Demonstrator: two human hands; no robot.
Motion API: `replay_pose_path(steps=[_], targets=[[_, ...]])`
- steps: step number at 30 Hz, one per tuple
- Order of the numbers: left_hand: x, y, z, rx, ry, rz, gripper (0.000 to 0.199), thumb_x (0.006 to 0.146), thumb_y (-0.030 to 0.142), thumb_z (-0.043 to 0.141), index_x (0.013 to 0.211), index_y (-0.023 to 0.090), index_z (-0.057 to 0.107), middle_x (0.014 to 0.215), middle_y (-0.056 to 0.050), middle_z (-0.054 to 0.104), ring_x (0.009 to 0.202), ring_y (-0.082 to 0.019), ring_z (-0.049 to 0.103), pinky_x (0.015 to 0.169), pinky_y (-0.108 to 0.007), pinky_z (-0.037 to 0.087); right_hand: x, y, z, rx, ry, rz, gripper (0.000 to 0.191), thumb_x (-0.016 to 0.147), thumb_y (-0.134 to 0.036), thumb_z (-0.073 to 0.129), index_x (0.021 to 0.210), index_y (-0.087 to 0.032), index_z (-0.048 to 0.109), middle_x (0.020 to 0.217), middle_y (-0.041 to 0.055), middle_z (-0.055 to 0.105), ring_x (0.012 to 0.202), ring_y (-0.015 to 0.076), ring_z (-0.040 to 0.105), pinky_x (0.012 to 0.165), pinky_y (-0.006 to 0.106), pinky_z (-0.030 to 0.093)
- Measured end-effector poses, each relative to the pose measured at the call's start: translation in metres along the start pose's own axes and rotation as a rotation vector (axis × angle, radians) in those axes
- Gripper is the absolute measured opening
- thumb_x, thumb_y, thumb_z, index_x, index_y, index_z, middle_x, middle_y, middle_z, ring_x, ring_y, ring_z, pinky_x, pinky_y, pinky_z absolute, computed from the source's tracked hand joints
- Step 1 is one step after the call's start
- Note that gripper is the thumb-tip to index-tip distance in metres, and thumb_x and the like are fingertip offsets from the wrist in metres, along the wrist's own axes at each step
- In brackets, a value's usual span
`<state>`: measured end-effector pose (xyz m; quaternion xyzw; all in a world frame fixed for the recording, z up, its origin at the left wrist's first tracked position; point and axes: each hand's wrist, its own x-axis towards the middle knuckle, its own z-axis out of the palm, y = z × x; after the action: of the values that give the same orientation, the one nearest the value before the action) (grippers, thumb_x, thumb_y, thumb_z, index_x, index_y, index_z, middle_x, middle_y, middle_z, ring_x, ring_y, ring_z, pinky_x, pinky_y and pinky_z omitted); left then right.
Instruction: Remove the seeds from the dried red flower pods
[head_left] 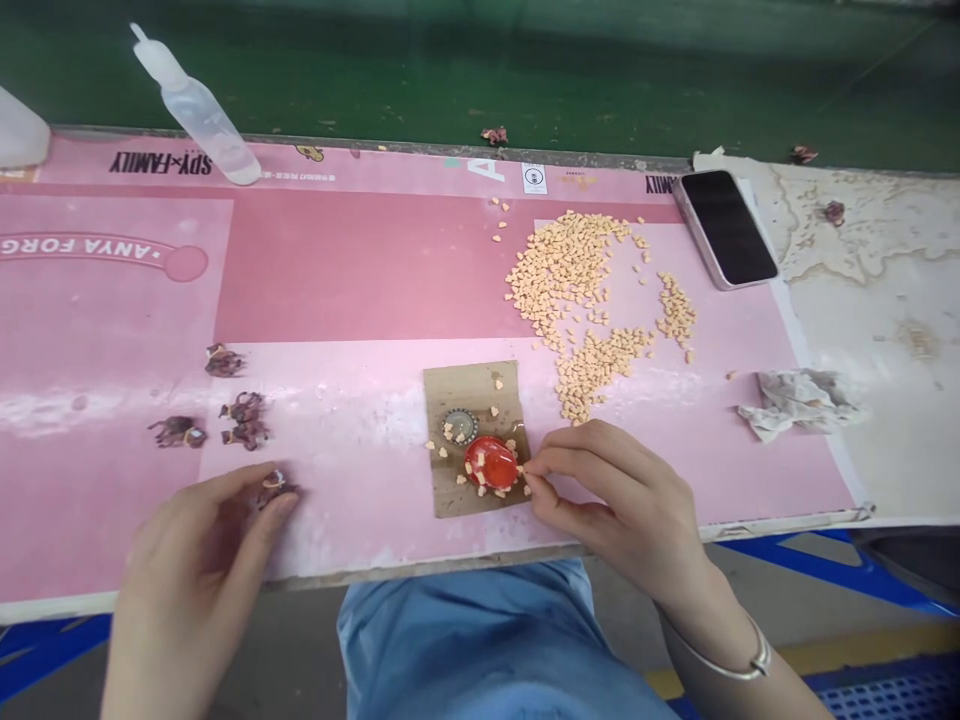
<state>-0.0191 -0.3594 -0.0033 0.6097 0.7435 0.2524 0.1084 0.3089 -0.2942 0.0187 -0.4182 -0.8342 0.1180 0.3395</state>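
Left hand (196,570) sits at the near edge of the pink mat (360,270), grip loose and fairly wide, fingers curled over a small dark figure (274,490) and touching it; can't tell if it's actually held. Three more dark figures (245,421) lie to the far left of it, well apart from the hand, and one of them has a pale ring on it. Right hand (622,500) is at the edge of a red cap (491,463), grip narrow, thumb and fingers pinched together; beige bits (562,270) are right at the fingertips, too small to tell if one is held. The red cap sits on a cardboard square (472,385) with a metal bottle cap (460,426) just beside it, and loose beige bits are scattered around both. The main heap of beige bits lies beyond the cardboard, on the mat. Further right are a phone (726,228) and a crumpled rag (799,402), both at the mat's edge. A plastic squeeze bottle (196,110) lies at the far edge of the tabletop (862,250). Right wrist has a metal bangle (750,660).
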Motion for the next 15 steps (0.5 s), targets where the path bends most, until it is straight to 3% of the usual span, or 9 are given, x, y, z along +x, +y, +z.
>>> replay_pose_path(steps=[2, 5, 8, 10, 12, 15], targets=[[-0.004, -0.002, -0.002, -0.061, -0.039, -0.062, 0.046, 0.091, 0.074, 0.067, 0.104, 0.032, 0.076, 0.089, 0.000, 0.079, 0.078, -0.024, 0.074, 0.070, -0.037, 0.056, 0.000, 0.000, 0.000, 0.009, 0.005, 0.005, 0.021, 0.094, -0.003, 0.065, 0.095, -0.025, 0.067, 0.083, -0.0001, 0.076, 0.069, 0.0143, 0.071, 0.064, 0.027, 0.061], [-0.012, 0.003, 0.000, -0.181, 0.007, -0.181, 0.029, 0.087, 0.057, 0.075, 0.100, 0.032, 0.076, 0.095, 0.001, 0.080, 0.087, -0.024, 0.076, 0.079, -0.035, 0.061, 0.001, 0.000, 0.000, 0.016, 0.006, 0.009, 0.022, 0.093, -0.003, 0.066, 0.094, -0.025, 0.068, 0.082, -0.0002, 0.077, 0.069, 0.0146, 0.072, 0.064, 0.027, 0.061], [-0.018, 0.026, 0.005, -0.343, 0.092, -0.197, 0.015, 0.082, 0.038, 0.081, 0.094, 0.031, 0.075, 0.092, 0.000, 0.078, 0.090, -0.024, 0.077, 0.086, -0.036, 0.064, 0.002, -0.001, -0.002, -0.001, 0.002, -0.004, 0.021, 0.094, -0.004, 0.065, 0.094, -0.024, 0.068, 0.082, 0.0002, 0.077, 0.068, 0.0146, 0.072, 0.064, 0.027, 0.062], [-0.020, 0.050, 0.008, -0.500, 0.088, -0.226, 0.009, 0.082, 0.030, 0.081, 0.087, 0.030, 0.073, 0.089, 0.001, 0.075, 0.085, -0.023, 0.075, 0.081, -0.035, 0.066, 0.004, -0.005, -0.005, -0.004, 0.006, -0.010, 0.021, 0.095, -0.003, 0.065, 0.094, -0.024, 0.067, 0.081, 0.0006, 0.076, 0.068, 0.0145, 0.072, 0.063, 0.026, 0.062], [-0.020, 0.075, 0.010, -0.733, 0.012, -0.314, 0.013, 0.085, 0.031, 0.083, 0.084, 0.030, 0.070, 0.086, 0.001, 0.073, 0.081, -0.020, 0.074, 0.075, -0.031, 0.067, 0.007, -0.011, -0.009, 0.017, 0.012, 0.002, 0.022, 0.094, -0.002, 0.065, 0.094, -0.024, 0.067, 0.082, 0.0010, 0.077, 0.068, 0.0146, 0.073, 0.063, 0.026, 0.063], [-0.017, 0.102, 0.017, -1.092, -0.242, -0.388, 0.025, 0.086, 0.043, 0.089, 0.085, 0.028, 0.069, 0.081, 0.000, 0.071, 0.071, -0.016, 0.069, 0.061, -0.023, 0.061, 0.011, -0.024, -0.014, 0.088, -0.001, -0.003, 0.025, 0.090, 0.000, 0.066, 0.094, -0.025, 0.067, 0.082, 0.0003, 0.078, 0.068, 0.0139, 0.073, 0.063, 0.025, 0.063]])
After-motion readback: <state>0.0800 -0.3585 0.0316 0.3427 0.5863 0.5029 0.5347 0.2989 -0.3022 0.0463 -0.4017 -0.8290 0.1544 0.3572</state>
